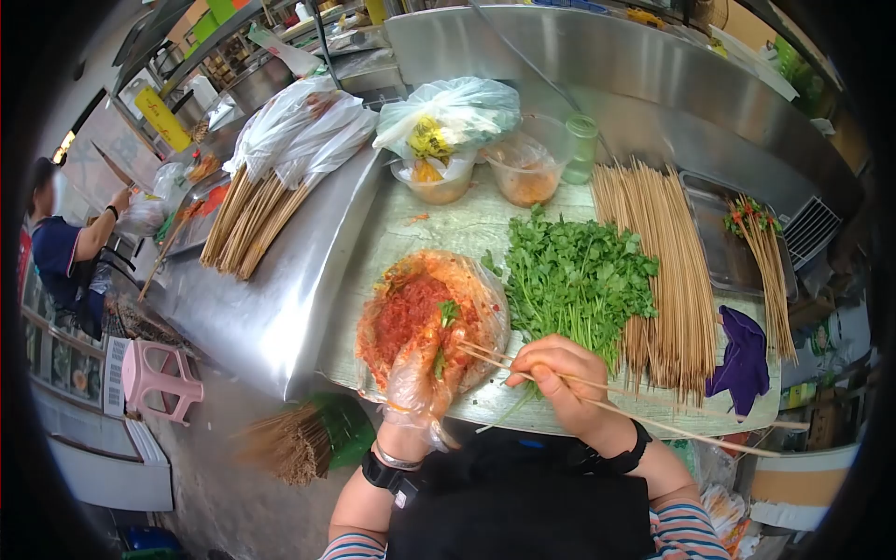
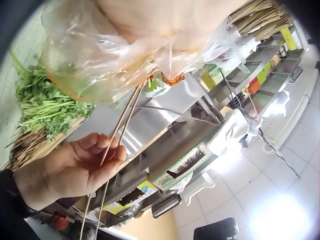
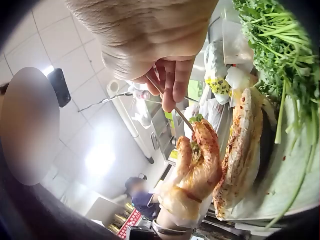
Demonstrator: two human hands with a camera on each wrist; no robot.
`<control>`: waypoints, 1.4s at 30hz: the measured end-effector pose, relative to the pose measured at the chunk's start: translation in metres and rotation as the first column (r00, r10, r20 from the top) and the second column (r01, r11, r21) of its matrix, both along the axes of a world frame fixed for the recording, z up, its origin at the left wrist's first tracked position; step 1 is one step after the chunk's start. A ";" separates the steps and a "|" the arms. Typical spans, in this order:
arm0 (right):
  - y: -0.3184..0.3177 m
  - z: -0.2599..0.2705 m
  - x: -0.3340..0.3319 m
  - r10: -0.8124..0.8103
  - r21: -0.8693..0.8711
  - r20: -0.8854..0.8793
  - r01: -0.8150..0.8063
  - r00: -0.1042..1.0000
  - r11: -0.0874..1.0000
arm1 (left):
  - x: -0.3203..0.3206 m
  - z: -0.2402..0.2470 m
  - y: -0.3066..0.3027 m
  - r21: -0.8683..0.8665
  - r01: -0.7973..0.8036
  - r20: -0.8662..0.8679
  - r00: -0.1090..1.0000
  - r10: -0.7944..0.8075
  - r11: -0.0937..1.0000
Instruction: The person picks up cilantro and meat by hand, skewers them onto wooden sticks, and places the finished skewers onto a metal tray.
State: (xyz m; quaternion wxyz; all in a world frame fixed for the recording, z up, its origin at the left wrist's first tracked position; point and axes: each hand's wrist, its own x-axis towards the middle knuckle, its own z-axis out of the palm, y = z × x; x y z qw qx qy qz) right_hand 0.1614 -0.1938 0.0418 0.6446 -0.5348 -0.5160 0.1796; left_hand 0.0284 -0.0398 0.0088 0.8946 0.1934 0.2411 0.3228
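My left hand (image 1: 420,378), in a clear plastic glove smeared red, is over a plastic-lined bowl (image 1: 493,303) of red minced filling (image 1: 397,317). Its fingers and thumb curl around a bit of filling with green cilantro (image 3: 196,150) at the tips of two thin bamboo skewers (image 2: 118,130). Bare, my right hand (image 1: 569,383) pinches those skewers partway along, their long ends pointing right past the wrist. A heap of fresh cilantro (image 1: 579,280) lies just beyond the right hand. Part of the filling is hidden by the gloved fingers.
Many bare skewers (image 1: 663,261) lie right of the cilantro, with a purple cloth (image 1: 742,359) beside them. Filled skewers rest on a metal tray (image 1: 714,266). Bagged bundles (image 1: 266,210), tubs (image 1: 527,182) and a green bottle (image 1: 581,149) stand behind. Another person (image 1: 65,243) is far left.
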 end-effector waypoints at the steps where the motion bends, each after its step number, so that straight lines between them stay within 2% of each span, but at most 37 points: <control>1: 0.000 0.001 -0.002 -0.022 -0.003 0.062 0.022 0.998 1.000 | 0.001 0.001 -0.001 -0.001 -0.008 -0.001 1.000 0.008 1.000; 5: 0.001 -0.001 -0.006 -0.066 0.069 0.237 0.051 0.969 0.996 | 0.002 0.004 -0.003 -0.063 -0.017 0.028 0.999 0.018 0.998; 8: 0.004 -0.005 -0.008 -0.062 0.076 0.199 0.048 0.978 0.996 | 0.002 0.004 -0.003 -0.056 -0.009 0.004 1.000 0.009 0.998; 12: 0.006 0.001 -0.007 -0.058 0.024 0.265 0.053 0.963 0.998 | 0.001 -0.003 -0.004 0.077 -0.030 -0.062 0.997 0.035 0.997; 15: 0.010 0.007 -0.009 -0.069 -0.005 0.234 0.072 0.970 0.997 | 0.002 -0.005 -0.007 0.150 -0.065 -0.108 0.991 0.082 0.986; 18: 0.016 0.002 -0.013 -0.096 -0.010 0.328 0.105 0.940 0.994 | 0.005 -0.011 -0.009 0.211 -0.120 -0.110 0.983 0.146 0.970; 23: 0.027 -0.007 -0.019 -0.174 0.120 0.481 0.132 0.859 0.984 | 0.008 -0.001 -0.012 0.320 -0.137 -0.072 0.983 0.169 0.937; 26: 0.037 -0.006 -0.020 -0.244 0.197 0.575 0.158 0.781 0.968 | 0.004 -0.021 -0.009 0.424 -0.155 -0.016 0.984 0.179 0.892; 27: 0.042 -0.006 -0.018 -0.269 0.229 0.599 0.161 0.754 0.960 | 0.003 -0.028 -0.007 0.460 -0.151 -0.047 0.980 0.194 0.875; 29: 0.050 -0.012 -0.019 -0.266 0.193 0.593 0.186 0.760 0.963 | 0.002 -0.046 -0.003 0.435 -0.117 -0.053 0.986 0.155 0.893; 31: 0.058 -0.015 -0.019 -0.274 0.168 0.580 0.216 0.767 0.962 | 0.001 -0.041 -0.004 0.386 -0.096 -0.024 0.993 0.114 0.918; 32: 0.060 -0.014 -0.020 -0.252 0.121 0.523 0.221 0.814 0.968 | 0.003 -0.034 -0.007 0.368 -0.075 -0.047 0.994 0.099 0.927; 33: 0.060 -0.013 -0.020 -0.262 0.112 0.492 0.238 0.830 0.965 | 0.002 -0.029 -0.007 0.348 -0.026 0.011 1.000 0.024 0.937; 35: 0.057 -0.013 -0.022 -0.289 0.089 0.429 0.278 0.856 0.956 | 0.003 -0.037 -0.006 0.393 -0.026 -0.029 0.999 0.041 0.919; 36: 0.047 -0.007 -0.026 -0.228 -0.018 0.219 0.238 0.949 0.971 | 0.000 -0.044 0.000 0.452 -0.137 -0.038 0.984 0.172 0.881; 37: 0.039 -0.005 -0.024 -0.160 -0.055 0.095 0.166 0.983 0.985 | 0.000 -0.050 0.007 0.503 -0.225 -0.038 0.959 0.281 0.834; 38: 0.022 -0.005 -0.014 -0.123 -0.093 -0.027 0.120 0.992 0.988 | 0.005 -0.057 0.008 0.539 -0.286 -0.030 0.933 0.358 0.792; 39: -0.003 -0.004 -0.002 -0.130 -0.131 -0.142 0.112 0.981 0.985 | 0.003 -0.009 0.006 0.614 -0.237 -0.095 0.925 0.369 0.753; 40: -0.015 -0.005 0.006 -0.077 -0.123 -0.293 0.042 0.953 0.992 | 0.000 -0.002 0.011 0.447 -0.100 -0.196 0.959 0.206 0.889; 41: -0.028 -0.004 0.014 -0.085 -0.140 -0.420 0.028 0.904 0.990 | 0.005 0.004 0.021 0.568 -0.119 -0.102 0.972 0.213 0.814; 42: -0.044 -0.010 0.026 -0.048 -0.142 -0.454 -0.019 0.890 0.990 | 0.009 -0.011 0.025 0.570 -0.226 -0.042 0.952 0.302 0.790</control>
